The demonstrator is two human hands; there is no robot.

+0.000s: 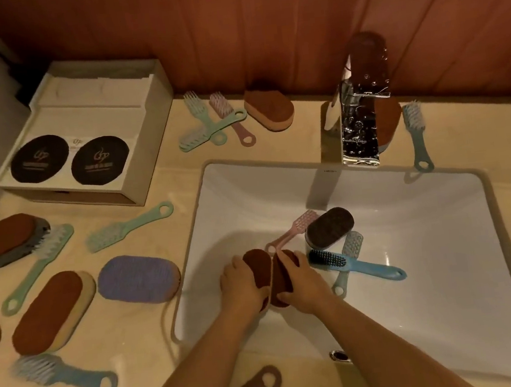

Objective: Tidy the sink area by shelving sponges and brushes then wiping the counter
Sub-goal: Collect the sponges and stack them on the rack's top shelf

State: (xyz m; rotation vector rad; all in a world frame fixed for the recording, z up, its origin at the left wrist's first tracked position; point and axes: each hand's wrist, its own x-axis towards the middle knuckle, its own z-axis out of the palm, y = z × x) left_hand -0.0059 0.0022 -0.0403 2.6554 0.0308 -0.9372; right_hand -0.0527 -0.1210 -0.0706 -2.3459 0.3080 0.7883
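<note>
Fig.: left hand (241,284) and right hand (301,286) each closed on a brown sponge (260,267) low in the sink (432,300), front-left; prob. light, soft, wet — grip w/ fingers across the middle.

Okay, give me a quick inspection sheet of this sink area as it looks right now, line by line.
Surface: beige counter around a white sink; no spills seen.
Job's things: two brown sponges held together in the basin; dark sponge, pink brush, blue brush and pale brush beside them. More sponges and brushes lie on the counter, including a purple sponge.
Clutter: white box with two black round pads at back left.
Hands: left hand and right hand each grip a brown sponge.
Cables: nothing seen.
Surroundings: wet chrome faucet, wooden wall behind.
</note>
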